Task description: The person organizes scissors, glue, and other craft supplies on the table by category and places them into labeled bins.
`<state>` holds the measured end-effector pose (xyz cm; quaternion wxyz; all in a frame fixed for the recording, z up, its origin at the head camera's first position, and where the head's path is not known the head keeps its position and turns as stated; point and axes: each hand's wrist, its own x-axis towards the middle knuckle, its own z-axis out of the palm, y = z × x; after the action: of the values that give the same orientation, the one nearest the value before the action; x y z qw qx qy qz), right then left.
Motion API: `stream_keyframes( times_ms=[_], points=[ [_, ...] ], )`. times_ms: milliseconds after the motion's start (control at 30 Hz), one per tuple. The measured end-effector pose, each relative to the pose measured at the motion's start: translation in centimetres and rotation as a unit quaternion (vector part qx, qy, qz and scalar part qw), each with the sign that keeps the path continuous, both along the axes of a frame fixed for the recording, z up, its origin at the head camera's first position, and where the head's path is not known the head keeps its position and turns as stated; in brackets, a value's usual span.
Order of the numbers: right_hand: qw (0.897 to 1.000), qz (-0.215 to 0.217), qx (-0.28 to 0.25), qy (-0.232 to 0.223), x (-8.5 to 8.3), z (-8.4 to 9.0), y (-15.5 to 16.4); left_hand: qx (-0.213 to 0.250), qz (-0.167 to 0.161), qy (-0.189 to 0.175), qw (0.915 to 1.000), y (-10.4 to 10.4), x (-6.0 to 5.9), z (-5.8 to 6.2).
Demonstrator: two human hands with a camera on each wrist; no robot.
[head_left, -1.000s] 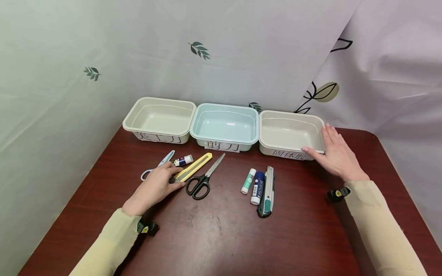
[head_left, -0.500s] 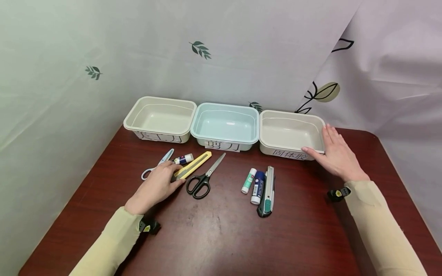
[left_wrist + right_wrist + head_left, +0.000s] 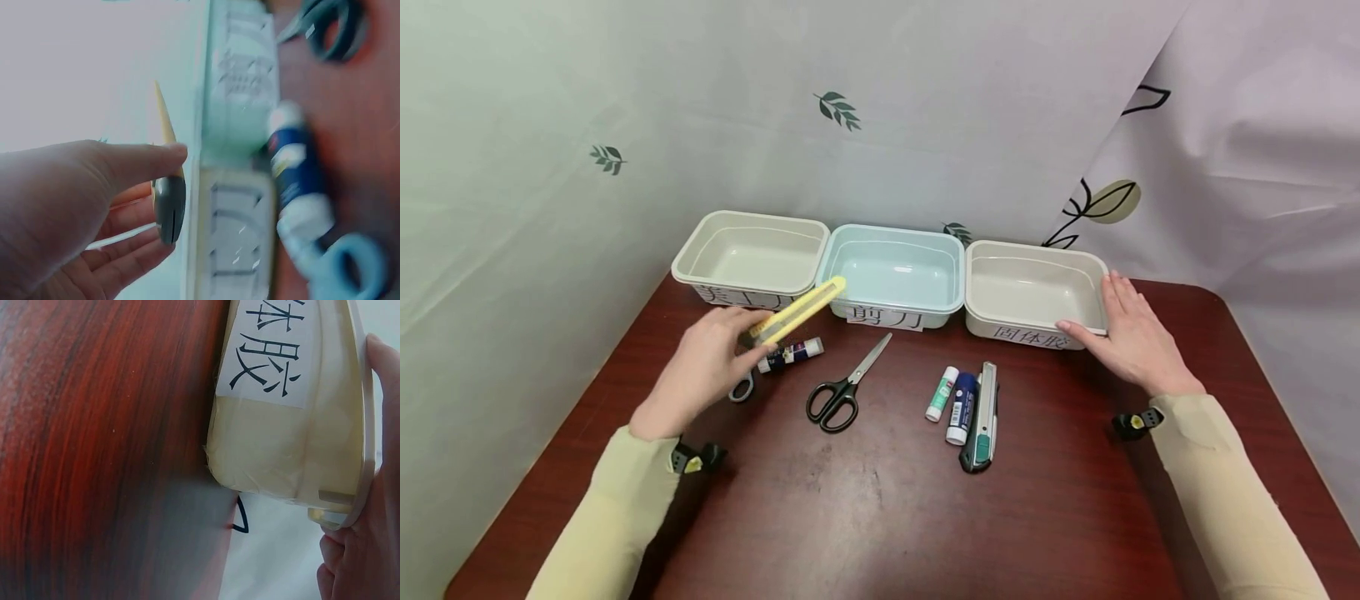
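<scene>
My left hand (image 3: pixel 703 367) pinches a yellow utility knife (image 3: pixel 796 311) by its dark rear end and holds it in the air, tip towards the light blue bin (image 3: pixel 891 275). In the left wrist view the yellow utility knife (image 3: pixel 166 181) sits between thumb and fingers, above a blue-and-white glue stick (image 3: pixel 292 178). That glue stick (image 3: pixel 790 353) and small blue-handled scissors (image 3: pixel 742 387) lie on the table under the hand. My right hand (image 3: pixel 1131 333) rests with straight fingers against the right cream bin (image 3: pixel 1033 292); the right wrist view shows the labelled wall of that cream bin (image 3: pixel 294 419).
A left cream bin (image 3: pixel 748 258) completes the row of three at the back of the dark red table (image 3: pixel 880 500). Black scissors (image 3: pixel 842 392), two more glue sticks (image 3: pixel 951 400) and a grey-green utility knife (image 3: pixel 981 417) lie mid-table. Curtains close off the back and sides.
My left hand has gripped the yellow utility knife, lifted it off the table and carried it back towards the bins. The right hand has stayed on the right bin.
</scene>
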<state>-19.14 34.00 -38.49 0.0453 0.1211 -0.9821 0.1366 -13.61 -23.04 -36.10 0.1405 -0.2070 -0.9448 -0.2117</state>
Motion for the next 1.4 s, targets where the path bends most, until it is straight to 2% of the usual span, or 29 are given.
stream_keyframes(
  times_ms=[200,400,600,767,933,1100,1400],
  points=[
    [1.000,-0.001,0.001,-0.001,0.0,-0.1,0.2,0.000,0.016,0.001,0.9999,-2.2,-3.0,1.7],
    [1.000,0.002,0.003,-0.003,-0.1,-0.2,0.2,0.007,0.035,-0.014,0.9993,-4.0,-5.9,3.1],
    [1.000,0.000,0.004,-0.002,-0.1,-0.1,0.2,-0.012,0.056,-0.061,0.9965,-5.4,-8.8,4.4],
    [1.000,0.000,0.003,-0.007,0.0,-0.2,0.0,-0.017,0.070,-0.111,0.9911,-6.4,-10.6,4.2],
    [1.000,0.000,0.004,-0.010,0.2,-0.1,-0.2,-0.030,0.064,-0.131,0.9888,-7.2,-11.9,3.6],
    [1.000,0.000,0.005,-0.009,0.2,-0.1,-0.3,-0.038,0.072,-0.148,0.9856,-7.5,-12.7,3.0],
    [1.000,-0.001,0.009,-0.007,0.2,0.0,-0.1,-0.010,0.095,-0.144,0.9849,-7.7,-13.2,3.0]
  ],
)
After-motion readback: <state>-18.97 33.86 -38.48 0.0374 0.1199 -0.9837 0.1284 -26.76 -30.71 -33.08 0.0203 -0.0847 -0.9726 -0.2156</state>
